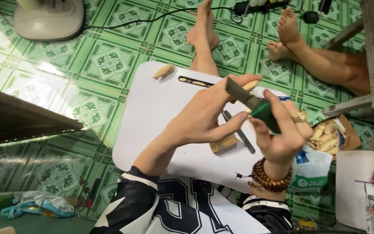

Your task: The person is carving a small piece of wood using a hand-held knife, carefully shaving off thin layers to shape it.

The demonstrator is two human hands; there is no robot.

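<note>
Green patterned floor tiles, white table point(152, 112) on lap. Right hand point(280, 134) grip closed on green-handled knife point(256, 106); left hand point(204, 117) pinches pale wood piece point(252, 84) at the blade. Carving looks midway: one shaped piece point(163, 70) lies on table, more blanks point(325, 136) in box beside.

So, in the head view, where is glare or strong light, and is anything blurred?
Head view: bright glare on the green floor tiles at the left; a dark shadowed edge beside it; the white board is evenly lit; the left hand, right hand and green-handled knife look fairly sharp, with slight softness at the frame edges.
</note>
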